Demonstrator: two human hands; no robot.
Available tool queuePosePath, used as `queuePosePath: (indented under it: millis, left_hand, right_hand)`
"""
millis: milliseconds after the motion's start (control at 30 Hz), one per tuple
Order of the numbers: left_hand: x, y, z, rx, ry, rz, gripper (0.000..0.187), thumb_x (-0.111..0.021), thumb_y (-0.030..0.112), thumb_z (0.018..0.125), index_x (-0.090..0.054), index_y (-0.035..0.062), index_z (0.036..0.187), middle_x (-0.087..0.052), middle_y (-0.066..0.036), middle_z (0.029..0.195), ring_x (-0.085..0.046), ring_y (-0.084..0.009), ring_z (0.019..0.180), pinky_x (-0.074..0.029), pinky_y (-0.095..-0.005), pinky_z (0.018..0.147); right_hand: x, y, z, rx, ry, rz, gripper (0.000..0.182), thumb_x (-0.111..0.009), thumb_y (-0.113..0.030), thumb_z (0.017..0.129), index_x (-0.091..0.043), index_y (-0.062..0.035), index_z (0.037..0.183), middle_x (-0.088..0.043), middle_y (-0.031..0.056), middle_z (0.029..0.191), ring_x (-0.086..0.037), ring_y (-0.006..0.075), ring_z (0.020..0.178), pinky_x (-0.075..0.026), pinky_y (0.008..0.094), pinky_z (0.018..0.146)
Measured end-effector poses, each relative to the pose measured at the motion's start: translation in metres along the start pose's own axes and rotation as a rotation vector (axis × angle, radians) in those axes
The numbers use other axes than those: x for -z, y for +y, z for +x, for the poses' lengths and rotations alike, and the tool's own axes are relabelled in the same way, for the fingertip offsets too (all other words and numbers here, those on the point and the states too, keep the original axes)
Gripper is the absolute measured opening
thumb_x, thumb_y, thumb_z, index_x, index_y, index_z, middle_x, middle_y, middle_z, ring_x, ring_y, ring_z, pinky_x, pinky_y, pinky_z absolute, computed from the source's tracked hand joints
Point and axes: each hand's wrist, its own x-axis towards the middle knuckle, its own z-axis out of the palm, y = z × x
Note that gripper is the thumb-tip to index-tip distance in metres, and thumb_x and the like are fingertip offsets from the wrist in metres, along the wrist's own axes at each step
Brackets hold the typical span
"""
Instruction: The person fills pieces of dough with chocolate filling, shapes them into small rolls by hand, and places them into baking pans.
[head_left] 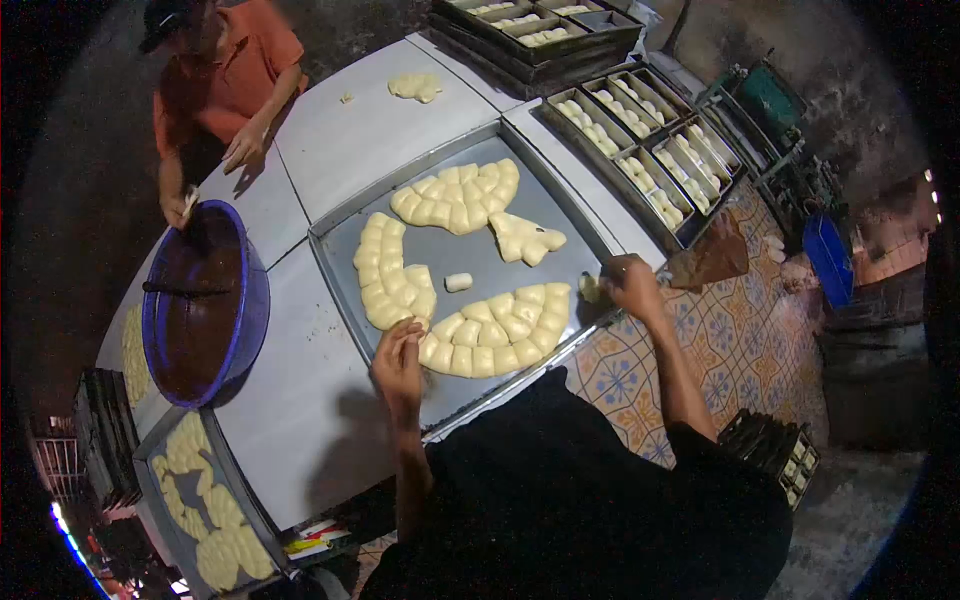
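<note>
segmented dough shapes on a grey tray, with a hand at either side

the worktop carries one large grey tray at its near right side. on the tray lie five pieces of dough: three large segmented ones, namely the fan by the far edge, the left crescent along the left edge and the near crescent along the near edge; one forked piece towards the right edge; and one small cylinder near the middle. the person's two hands are bare. the left hand has thumb and fingertips drawn close together where the two crescents meet; whether it pinches the dough cannot be told. the right hand, fingers curled, is at the tray's near right corner beside one pale object; its grip and the object's nature are unclear.

one purple basin of brown contents, crossed by one dark stick, stands at the worktop's left edge. one dough lump lies near the far edge. one co-worker in an orange top is at the far left corner, partly hidden behind the basin and worktop. six compartments show in the nearer tin set at the right edge; the stack of tins beyond is cut off above. in the second tray, beyond the near left corner, the shapes run together too closely to count.
</note>
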Motion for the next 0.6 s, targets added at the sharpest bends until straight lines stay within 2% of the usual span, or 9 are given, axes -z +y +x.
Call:
queuePosePath:
  millis: [33,133,233,300,367,433,500,533,600]
  left_hand:
    - [0.001,0.002,-0.001,0.006,0.006,0.018,0.023,-0.050,0.001,0.092,-0.056,-0.0077,0.113,-0.063,-0.012,0.100,-0.061,-0.0183,0.095,-0.047,-0.0302,0.087]
    - [0.003,0.002,-0.014,0.041,0.070,0.100,0.023,-0.052,0.002,0.092,-0.056,-0.0088,0.112,-0.064,-0.013,0.100,-0.062,-0.0179,0.093,-0.048,-0.0299,0.086]
    - [0.006,-0.003,-0.020,0.040,0.047,0.069,0.021,-0.054,0.002,0.092,-0.057,-0.0077,0.110,-0.065,-0.013,0.099,-0.062,-0.0176,0.093,-0.048,-0.0289,0.085]
    - [0.005,0.002,-0.021,0.035,0.046,0.131,0.017,-0.055,0.002,0.091,-0.059,-0.0062,0.106,-0.065,-0.011,0.097,-0.062,-0.0164,0.091,-0.048,-0.0278,0.084]
    - [0.006,0.005,-0.021,0.020,0.053,0.157,0.016,-0.055,0.002,0.091,-0.060,-0.0056,0.104,-0.065,-0.010,0.096,-0.062,-0.0159,0.091,-0.048,-0.0276,0.084]
    - [0.012,0.006,-0.027,0.003,0.091,0.117,0.016,-0.055,0.001,0.091,-0.060,-0.0057,0.104,-0.064,-0.010,0.096,-0.062,-0.0163,0.090,-0.049,-0.0280,0.083]
    - [0.019,0.003,-0.031,-0.051,0.145,0.108,0.017,-0.055,0.001,0.091,-0.059,-0.0054,0.105,-0.064,-0.010,0.096,-0.062,-0.0168,0.090,-0.049,-0.0282,0.083]
    - [0.026,0.006,-0.033,-0.129,0.132,0.283,0.017,-0.055,0.001,0.091,-0.059,-0.0056,0.106,-0.064,-0.011,0.097,-0.063,-0.0177,0.089,-0.049,-0.0286,0.083]
    - [0.031,-0.005,-0.037,-0.033,0.219,0.102,0.018,-0.055,0.003,0.091,-0.059,-0.0060,0.106,-0.064,-0.011,0.097,-0.063,-0.0183,0.090,-0.049,-0.0291,0.083]
  right_hand:
    - [-0.012,-0.007,0.002,0.181,0.182,-0.267,0.030,-0.058,-0.023,0.084,-0.067,0.0010,0.100,-0.067,0.0182,0.093,-0.065,0.0342,0.084,-0.051,0.0387,0.073]
    - [-0.031,-0.030,0.038,0.015,0.114,0.080,0.031,-0.061,-0.023,0.080,-0.068,-0.0006,0.100,-0.067,0.0212,0.091,-0.065,0.0372,0.086,-0.050,0.0409,0.077]
    - [-0.075,-0.028,0.082,0.005,0.178,-0.116,0.028,-0.064,-0.019,0.080,-0.067,0.0023,0.097,-0.067,0.0238,0.084,-0.067,0.0353,0.077,-0.052,0.0397,0.070]
    - [-0.108,-0.012,0.098,0.203,0.090,-0.265,0.029,-0.064,-0.020,0.079,-0.065,0.0025,0.097,-0.066,0.0242,0.084,-0.066,0.0359,0.077,-0.051,0.0398,0.068]
    - [-0.126,-0.015,0.100,0.124,0.040,0.101,0.015,-0.063,-0.010,0.080,-0.059,0.0005,0.089,-0.063,0.0111,0.076,-0.061,0.0179,0.069,-0.049,0.0323,0.063]
    - [-0.112,-0.017,0.104,0.010,0.115,0.404,0.019,-0.066,-0.014,0.074,-0.062,0.0004,0.086,-0.064,0.0126,0.073,-0.063,0.0228,0.073,-0.050,0.0374,0.067]
    - [-0.062,-0.059,0.085,0.104,0.217,0.607,0.018,-0.064,-0.010,0.080,-0.060,0.0017,0.092,-0.063,0.0094,0.084,-0.060,0.0163,0.079,-0.048,0.0304,0.070]
    - [-0.045,-0.052,0.087,0.164,0.311,0.359,0.018,-0.063,-0.010,0.082,-0.059,0.0011,0.096,-0.062,0.0080,0.084,-0.059,0.0155,0.077,-0.048,0.0286,0.069]
    - [-0.001,-0.073,0.069,0.053,0.300,0.758,0.015,-0.060,-0.011,0.087,-0.060,-0.0023,0.099,-0.061,0.0027,0.081,-0.055,0.0095,0.072,-0.047,0.0237,0.064]
